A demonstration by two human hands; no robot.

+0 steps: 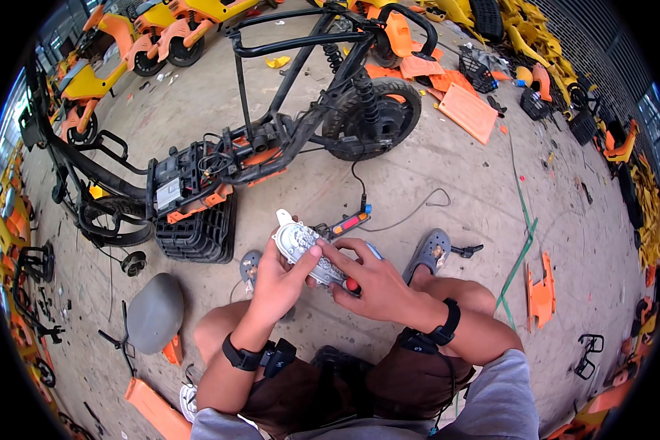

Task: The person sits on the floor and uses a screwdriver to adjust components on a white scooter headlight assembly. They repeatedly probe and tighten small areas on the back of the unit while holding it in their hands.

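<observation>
A silver-white oblong housing [298,239] with a moulded tab and small inner details is held low in the middle of the view. My left hand [279,282] grips its left side, thumb on the front face. My right hand [378,286] is closed at its right end, fingers against the housing and round a red-ended object [351,284], mostly hidden, possibly a tool. Just beyond the housing, a small orange, yellow and blue device [350,224] with a cable lies on the floor.
A stripped black scooter frame [286,147] stands ahead, over a black crate [194,236]. A grey seat [154,312] lies left, orange panels [468,112] ahead-right, another orange piece [541,292] right. Yellow scooters [88,81] and piled yellow parts line the edges. My feet [430,253] flank my hands.
</observation>
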